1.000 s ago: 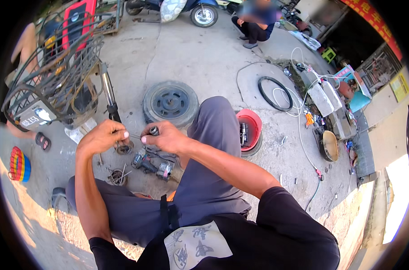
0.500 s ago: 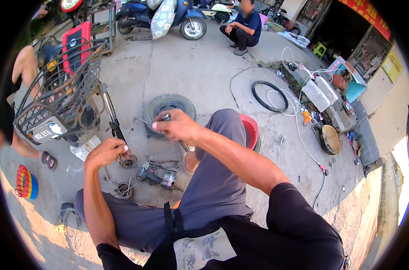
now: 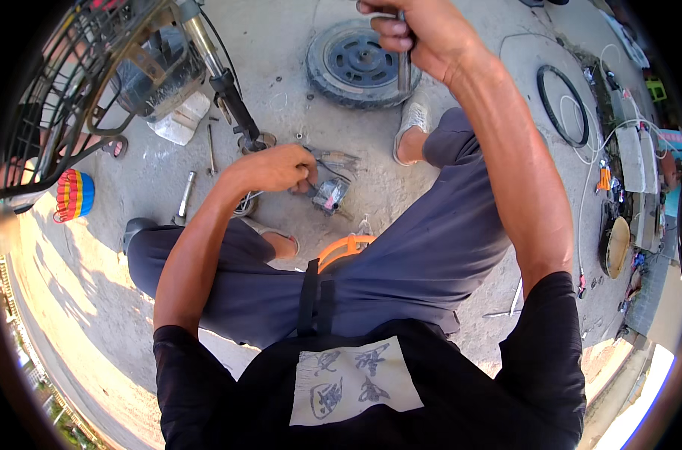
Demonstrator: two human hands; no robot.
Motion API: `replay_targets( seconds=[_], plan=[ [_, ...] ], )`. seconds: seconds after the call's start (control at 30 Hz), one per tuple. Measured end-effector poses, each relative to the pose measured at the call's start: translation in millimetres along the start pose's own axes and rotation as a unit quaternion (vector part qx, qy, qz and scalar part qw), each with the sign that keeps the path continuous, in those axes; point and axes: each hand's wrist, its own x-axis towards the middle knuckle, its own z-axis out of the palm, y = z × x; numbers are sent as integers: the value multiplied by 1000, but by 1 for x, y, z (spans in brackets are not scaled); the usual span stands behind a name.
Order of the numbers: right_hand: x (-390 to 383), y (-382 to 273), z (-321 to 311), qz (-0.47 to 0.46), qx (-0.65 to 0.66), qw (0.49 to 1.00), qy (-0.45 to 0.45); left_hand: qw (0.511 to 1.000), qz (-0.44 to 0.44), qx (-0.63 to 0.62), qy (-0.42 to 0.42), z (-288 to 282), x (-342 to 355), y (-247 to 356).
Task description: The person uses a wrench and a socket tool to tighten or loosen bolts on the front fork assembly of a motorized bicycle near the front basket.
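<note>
My left hand is down at the concrete, its fingers closed on a small grey metal part with dark wires that lies between my knees. My right hand is raised high at the top of the view, shut on a metal hand tool whose shaft hangs down below my fist. A small black wheel with a tyre lies flat on the ground just beyond that hand. I sit low with grey trousers and a black shirt.
A bike fork and wire basket stand at the upper left. Loose metal tools lie beside my left knee. A striped round object sits at left. A loose black tyre, white hoses and boxes lie at right. An orange stool is under me.
My head has tipped lower and closer to the ground. My right hand has risen with the metal tool toward the wheel, while my left hand has moved onto the small part.
</note>
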Motion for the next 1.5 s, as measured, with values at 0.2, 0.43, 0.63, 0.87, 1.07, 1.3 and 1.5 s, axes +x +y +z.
replay_targets(
  seconds=[0.2,0.43,0.63,0.87,1.07,1.3,1.5],
  plan=[
    [51,8,-20,65,78,992,71,965,32,191,-175,138,131,-31],
    [84,-3,-9,76,34,994,74,966,-56,-92,-234,223,181,-72],
    [116,-7,-29,171,16,983,66,978,91,-43,-184,232,187,-61],
    [162,9,-32,198,26,979,39,937,-167,-268,-153,226,193,-54],
    [199,27,-34,225,28,974,-21,959,-30,-280,5,221,232,-12],
    [212,28,-15,202,69,971,-107,965,26,-256,40,166,245,14],
    [180,29,13,169,51,961,-212,940,-105,-168,279,64,126,40]
  ],
)
